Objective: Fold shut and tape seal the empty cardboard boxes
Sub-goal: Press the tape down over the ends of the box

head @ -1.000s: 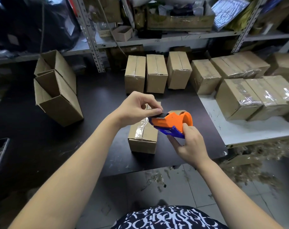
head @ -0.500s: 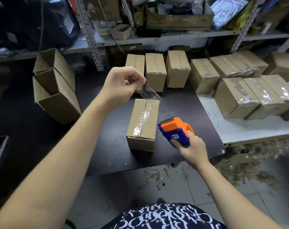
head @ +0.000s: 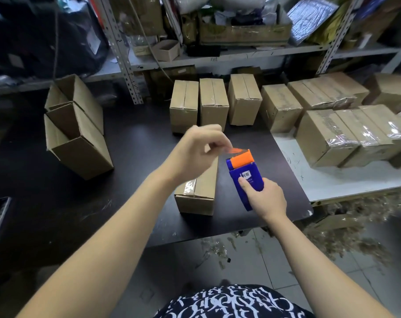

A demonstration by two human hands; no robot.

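The right grip holds the tape dispenser beside the cardboard box. The left grip pinches the tape end, probably to pull it over the box.

Arms outstretched, left hand pinches tape, right hand grips dispenser.

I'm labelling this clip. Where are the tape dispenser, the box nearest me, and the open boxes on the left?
tape dispenser (head: 252, 177), head view, blue body.
nearest box (head: 205, 184), head view, bare top flap.
open boxes (head: 80, 157), head view, front box's side wall.
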